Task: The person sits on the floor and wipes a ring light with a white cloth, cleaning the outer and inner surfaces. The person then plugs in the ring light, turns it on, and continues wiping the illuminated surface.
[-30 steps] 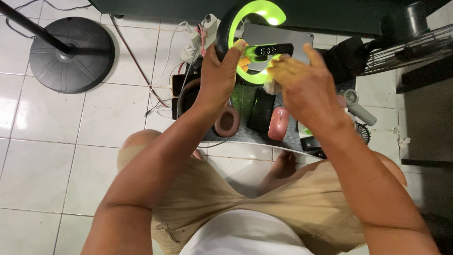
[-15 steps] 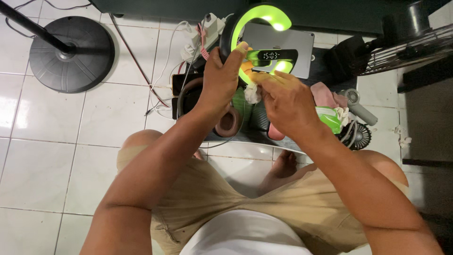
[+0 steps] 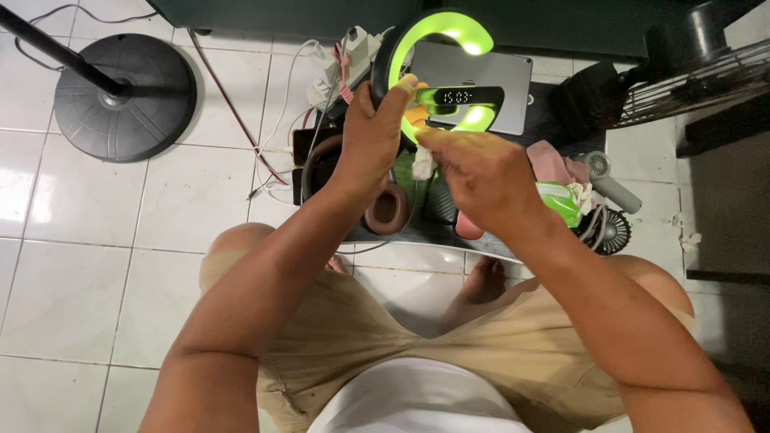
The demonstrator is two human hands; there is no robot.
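Note:
My left hand grips the black rim of a ring-shaped lamp that glows green and has a small digital clock bar across its middle. My right hand pinches a small white cloth against the lower inside of the ring, just under the clock bar. Both hands are held above a low dark tray crowded with gadgets.
On the tray lie brown headphones, a grey tablet, a pink cloth, a green-and-white item and small hand fans. A power strip with cables lies on the tiled floor. A round stand base sits left.
My right hand has dropped from the right side of the ring to its lower inside, taking the cloth with it. The left hand keeps its grip on the rim.

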